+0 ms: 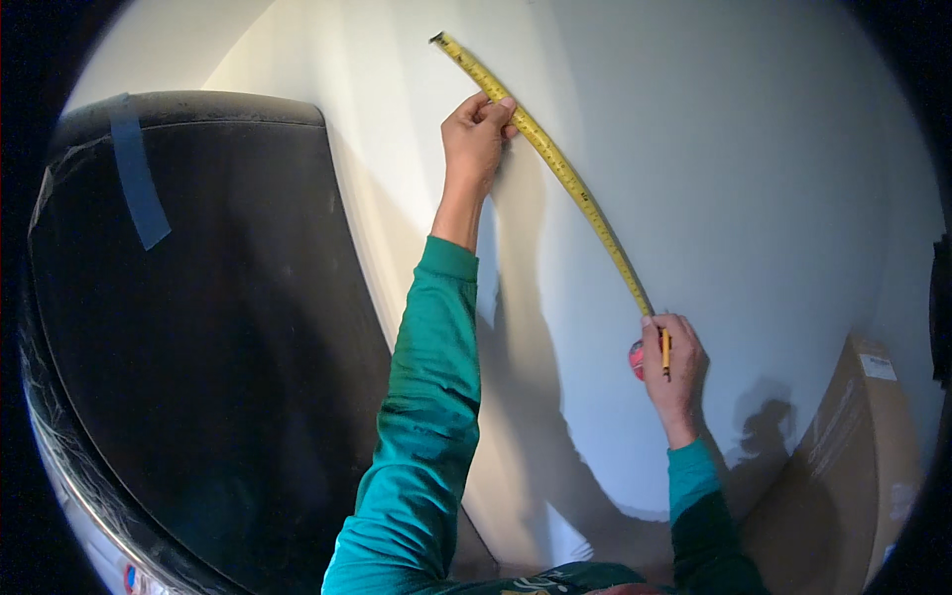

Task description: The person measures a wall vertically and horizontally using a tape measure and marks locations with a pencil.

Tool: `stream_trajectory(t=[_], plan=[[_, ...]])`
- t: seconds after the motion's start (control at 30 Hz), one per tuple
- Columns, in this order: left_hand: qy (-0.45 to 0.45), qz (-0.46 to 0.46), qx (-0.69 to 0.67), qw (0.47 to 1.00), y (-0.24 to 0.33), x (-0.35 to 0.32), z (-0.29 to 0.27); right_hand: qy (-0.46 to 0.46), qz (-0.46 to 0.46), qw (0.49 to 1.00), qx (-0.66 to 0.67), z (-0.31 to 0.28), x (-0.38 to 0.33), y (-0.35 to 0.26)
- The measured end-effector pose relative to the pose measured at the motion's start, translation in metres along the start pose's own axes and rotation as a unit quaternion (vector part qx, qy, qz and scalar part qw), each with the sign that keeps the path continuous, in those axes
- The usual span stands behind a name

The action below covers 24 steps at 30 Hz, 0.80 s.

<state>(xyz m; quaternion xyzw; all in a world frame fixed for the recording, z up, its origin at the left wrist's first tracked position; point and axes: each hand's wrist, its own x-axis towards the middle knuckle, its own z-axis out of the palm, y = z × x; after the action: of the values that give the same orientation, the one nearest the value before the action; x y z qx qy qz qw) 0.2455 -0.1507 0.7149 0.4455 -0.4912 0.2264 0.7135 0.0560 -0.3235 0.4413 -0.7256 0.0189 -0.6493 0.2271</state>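
A yellow tape measure (573, 185) is drawn out across the pale wall, slanting from upper left to lower right. Close to its hooked end, my left hand (476, 137) pinches the blade between thumb and fingers. My right hand (674, 359) is closed around the red tape case (637, 360), most of which the hand hides. A short yellow pencil (665, 355) is tucked in the same right hand and points down. The blade runs taut between both hands with a slight curve.
A large dark padded panel (228, 327), partly wrapped in clear plastic, stands at the left with a strip of blue tape (140, 178) on its top. A brown cardboard box (843, 456) leans at the lower right. The pale wall (714, 178) lies behind my hands.
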Motion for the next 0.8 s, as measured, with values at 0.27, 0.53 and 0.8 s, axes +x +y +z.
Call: stream_trajectory(t=[0.27, 0.53, 0.8], plan=[[0.065, 0.095, 0.138, 0.984, 0.02, -0.002, 0.056, 0.025, -0.067, 0.997, 0.011, 0.014, -0.007, -0.003], [0.089, 0.13, 0.262, 0.952, 0.03, 0.001, 0.101, 0.023, -0.041, 0.998, 0.039, 0.014, -0.006, 0.003], [0.118, 0.168, 0.296, 0.933, 0.022, -0.006, 0.114, 0.01, -0.05, 0.997, 0.052, 0.007, -0.01, 0.002]])
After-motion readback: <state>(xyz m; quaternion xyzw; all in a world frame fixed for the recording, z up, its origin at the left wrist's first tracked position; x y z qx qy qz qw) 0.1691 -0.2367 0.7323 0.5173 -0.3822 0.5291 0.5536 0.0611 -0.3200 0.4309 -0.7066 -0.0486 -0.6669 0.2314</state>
